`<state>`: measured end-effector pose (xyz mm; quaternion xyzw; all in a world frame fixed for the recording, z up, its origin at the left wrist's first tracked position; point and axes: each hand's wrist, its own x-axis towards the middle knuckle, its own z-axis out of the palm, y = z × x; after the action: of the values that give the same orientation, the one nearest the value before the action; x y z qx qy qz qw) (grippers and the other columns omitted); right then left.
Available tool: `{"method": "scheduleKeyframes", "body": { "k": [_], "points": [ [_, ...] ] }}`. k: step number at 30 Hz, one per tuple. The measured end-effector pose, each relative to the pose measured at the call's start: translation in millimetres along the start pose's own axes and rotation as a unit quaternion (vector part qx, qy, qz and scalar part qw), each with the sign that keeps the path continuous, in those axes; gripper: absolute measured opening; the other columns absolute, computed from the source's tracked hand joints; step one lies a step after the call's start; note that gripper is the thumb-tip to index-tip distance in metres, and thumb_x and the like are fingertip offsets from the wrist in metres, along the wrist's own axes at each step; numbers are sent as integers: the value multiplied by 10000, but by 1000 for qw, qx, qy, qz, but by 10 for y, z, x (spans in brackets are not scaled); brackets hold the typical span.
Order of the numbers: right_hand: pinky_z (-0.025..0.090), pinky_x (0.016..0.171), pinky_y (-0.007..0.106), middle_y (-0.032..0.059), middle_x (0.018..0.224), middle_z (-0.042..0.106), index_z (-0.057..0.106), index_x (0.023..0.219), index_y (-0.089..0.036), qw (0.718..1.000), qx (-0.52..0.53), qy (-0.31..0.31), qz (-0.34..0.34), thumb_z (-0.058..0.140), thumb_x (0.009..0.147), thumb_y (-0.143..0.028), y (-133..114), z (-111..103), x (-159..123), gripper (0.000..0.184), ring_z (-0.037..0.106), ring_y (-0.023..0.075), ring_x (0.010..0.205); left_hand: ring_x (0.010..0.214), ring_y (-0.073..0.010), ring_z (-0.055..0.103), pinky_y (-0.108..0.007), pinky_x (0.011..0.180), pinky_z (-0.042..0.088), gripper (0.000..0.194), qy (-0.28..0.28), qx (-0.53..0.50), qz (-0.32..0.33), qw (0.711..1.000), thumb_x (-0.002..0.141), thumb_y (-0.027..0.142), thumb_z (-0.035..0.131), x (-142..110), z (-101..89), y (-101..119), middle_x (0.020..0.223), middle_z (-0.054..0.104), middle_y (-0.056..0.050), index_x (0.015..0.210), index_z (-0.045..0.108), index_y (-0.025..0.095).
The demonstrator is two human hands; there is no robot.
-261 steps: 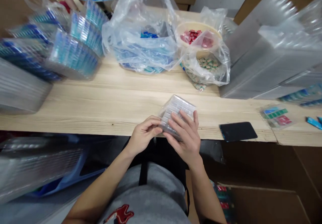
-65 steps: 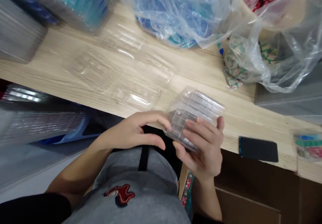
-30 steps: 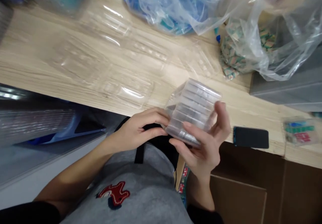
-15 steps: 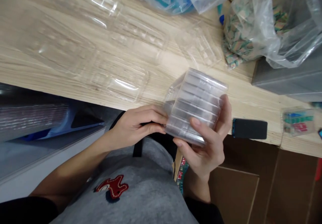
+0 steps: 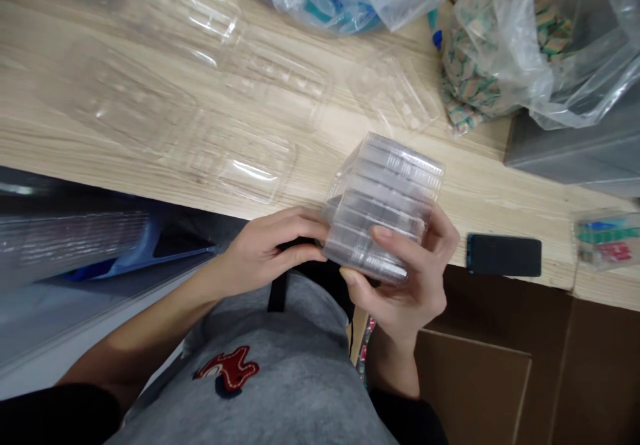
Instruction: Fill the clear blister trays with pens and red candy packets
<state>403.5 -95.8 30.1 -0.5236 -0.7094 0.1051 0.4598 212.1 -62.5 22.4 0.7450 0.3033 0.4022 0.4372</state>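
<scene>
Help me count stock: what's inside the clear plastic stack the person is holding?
The clear blister trays look nested with nothing visible inside; the left hand and right hand hide their edges.

Even indoor light, glare on the clear plastic trays (image 5: 245, 172), blur along the left edge.
</scene>
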Motion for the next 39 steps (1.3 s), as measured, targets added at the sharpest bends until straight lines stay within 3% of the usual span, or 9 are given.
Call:
{"method": "scheduleKeyframes", "body": {
  "k": [7, 13, 22, 28, 34, 39],
  "points": [
    [372, 1029, 613, 63, 1110, 555, 557, 1163, -267, 999, -7, 7, 44, 687, 775, -463, -146, -137, 137, 454, 444, 321, 1245, 764, -107, 655, -206, 699, 542, 58, 22, -34, -32, 999, 899, 229, 603, 119, 90, 224, 824, 686, -4, 922, 651, 207],
    [426, 994, 544, 44, 1083, 580, 551, 1156, -272, 997, 14, -2, 82, 682, 805, -427, -175, -213, 163, 405, 461, 286, 1220, 752, -105, 647, -198, 655, 532, 59, 39, -72, -71, 994, 891, 249, 617, 164, 145, 268, 830, 680, -4, 909, 653, 207],
    [403, 987, 577, 36, 1000, 596, 564, 1114, -276, 998, 14, -6, 67, 639, 822, -473, -135, -207, 155, 360, 471, 295, 1183, 708, -102, 649, -198, 631, 534, 97, 44, -96, -108, 989, 888, 290, 624, 131, 125, 254, 795, 691, 2, 850, 659, 208],
    [445, 930, 572, 37, 948, 578, 566, 1096, -263, 998, 18, 23, 49, 650, 792, -452, -118, -178, 154, 367, 487, 288, 1139, 701, -92, 644, -179, 623, 522, 66, 42, -111, -118, 986, 875, 260, 638, 133, 113, 263, 786, 683, 10, 847, 661, 205],
    [432, 950, 569, 49, 1041, 576, 555, 1135, -280, 998, 12, -5, 62, 669, 788, -472, -69, -243, 120, 413, 470, 297, 1175, 734, -107, 642, -190, 637, 523, 97, -9, -132, -166, 977, 879, 274, 627, 195, 89, 313, 834, 682, -9, 878, 667, 185],
    [416, 951, 591, 46, 1017, 565, 539, 1129, -299, 998, 10, 13, 64, 638, 783, -464, -76, -254, 105, 396, 466, 314, 1172, 732, -118, 637, -213, 656, 521, 69, -17, -97, -135, 986, 864, 263, 648, 218, 99, 315, 805, 682, -3, 846, 677, 203]
  ]
}}
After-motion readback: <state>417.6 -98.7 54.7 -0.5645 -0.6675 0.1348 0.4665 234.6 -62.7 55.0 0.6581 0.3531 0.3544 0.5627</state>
